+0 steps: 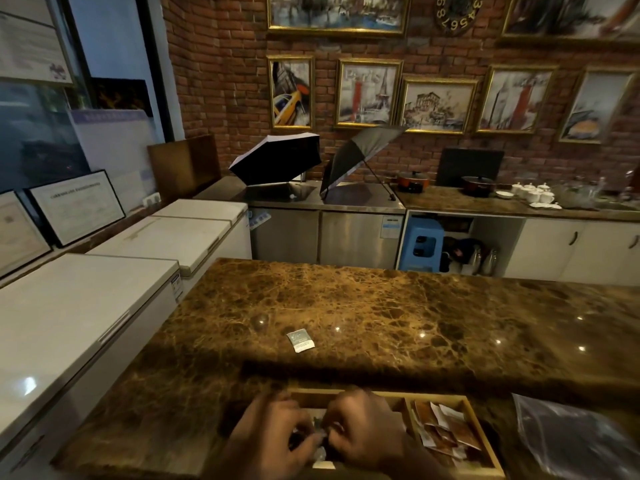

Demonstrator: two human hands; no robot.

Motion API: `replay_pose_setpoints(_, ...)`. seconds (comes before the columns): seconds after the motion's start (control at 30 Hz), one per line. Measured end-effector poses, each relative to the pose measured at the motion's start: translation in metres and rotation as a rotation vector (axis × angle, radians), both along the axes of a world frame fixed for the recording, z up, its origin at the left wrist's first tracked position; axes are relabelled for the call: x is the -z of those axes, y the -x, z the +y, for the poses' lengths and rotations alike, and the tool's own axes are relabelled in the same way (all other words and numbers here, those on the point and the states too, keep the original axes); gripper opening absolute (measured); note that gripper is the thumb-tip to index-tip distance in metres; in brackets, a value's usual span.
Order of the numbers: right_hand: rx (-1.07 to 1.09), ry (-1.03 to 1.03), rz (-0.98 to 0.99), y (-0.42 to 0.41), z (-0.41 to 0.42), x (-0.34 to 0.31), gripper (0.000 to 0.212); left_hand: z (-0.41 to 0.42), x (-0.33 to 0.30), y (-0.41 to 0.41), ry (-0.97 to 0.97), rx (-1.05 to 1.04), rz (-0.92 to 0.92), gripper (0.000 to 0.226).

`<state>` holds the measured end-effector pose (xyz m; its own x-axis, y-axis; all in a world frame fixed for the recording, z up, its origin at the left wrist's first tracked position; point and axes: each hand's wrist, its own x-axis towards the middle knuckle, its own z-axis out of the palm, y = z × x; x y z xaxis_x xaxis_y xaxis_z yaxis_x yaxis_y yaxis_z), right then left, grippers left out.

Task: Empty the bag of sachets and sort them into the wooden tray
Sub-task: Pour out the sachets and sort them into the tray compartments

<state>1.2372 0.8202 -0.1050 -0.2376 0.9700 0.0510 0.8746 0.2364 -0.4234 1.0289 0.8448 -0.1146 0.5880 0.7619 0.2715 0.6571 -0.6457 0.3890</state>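
The wooden tray (481, 431) sits at the near edge of the brown marble counter (363, 306). Its right compartment holds several brown and white sachets (445, 433). My left hand (273, 431) and my right hand (363, 424) are close together over the tray's left compartment, fingers closed around small grey sachets (317, 436) between them. What lies beneath the hands is hidden. One grey and white sachet (300, 340) lies alone on the counter, well beyond the tray. The clear plastic bag (571, 438) lies flat to the right of the tray.
White chest freezers (86, 306) run along the left of the counter. Across an aisle stands a back counter with two open umbrellas (277, 157), pots and white cups (533, 194). A blue stool (420, 242) stands under it.
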Motion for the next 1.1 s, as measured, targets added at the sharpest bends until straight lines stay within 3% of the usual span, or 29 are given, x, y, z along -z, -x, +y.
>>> replay_pose_setpoints(0.23, 0.151, -0.069, 0.023, -0.014, 0.019, 0.0, 0.03, 0.046, -0.004, 0.005, -0.133, -0.175, 0.047, 0.025)
replay_pose_setpoints(0.43, 0.257, 0.009, -0.008, -0.031, 0.069, -0.005, 0.045, 0.095, -0.001, -0.017, -0.049, -0.336, 0.103, 0.054)
replay_pose_setpoints(0.57, 0.265, 0.061, -0.064, -0.045, 0.106, 0.004, 0.06, 0.126, 0.009, -0.033, -0.026, -0.315, 0.106, 0.059)
replay_pose_setpoints(0.7, 0.258, 0.116, -0.078, -0.055, 0.139, 0.018, 0.062, 0.153, 0.025, -0.047, 0.011, -0.248, 0.094, 0.061)
replay_pose_setpoints(0.97, 0.273, 0.16, -0.181, -0.087, 0.176, 0.048, 0.062, 0.192, 0.039, -0.078, 0.056, -0.235, 0.293, 0.047)
replay_pose_setpoints(1.1, 0.327, 0.167, -0.234, -0.099, 0.186, 0.058, 0.068, 0.197, 0.041, -0.078, 0.073, -0.255, 0.29, 0.039)
